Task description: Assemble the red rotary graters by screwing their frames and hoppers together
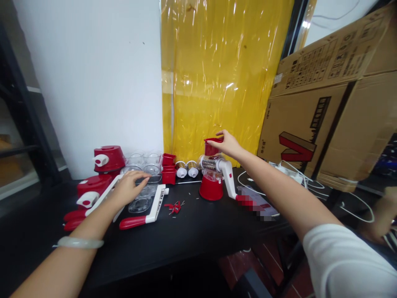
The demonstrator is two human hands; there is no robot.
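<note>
In the head view, our only one, we are looking down over both hands; the right hand (228, 143) is reaching to the top of the standing rotary grater (211, 187), thumb and fingers spreading apart at the rim of its red hopper (211, 148); we are not managing to tell whether they are pinching it or only touching. The key relation: the grater is standing straight below the right fingertips, its long axis running upright, hopper mouth facing up at them, and the right hand is clearly being the nearer one. Its white crank (228, 177) is slanting down toward us, below the right fingers and on their right. The left hand (127, 188) is hovering well apart from the grater, fingers loosely spread, and we are seeing nothing in its grasp. Clear plastic parts (141, 204) are lying below and just beyond the left fingertips; a loose crank (154, 207) is lying just to their right, its red grip pointing back toward us. Between the two hands' fingers we are noting stacked red hoppers (168, 175), two drums with white ends (187, 169) and, nearer us, a little heap of small red pieces (176, 207). Red machine bodies (108, 159) are sitting left of the left fingers.
</note>
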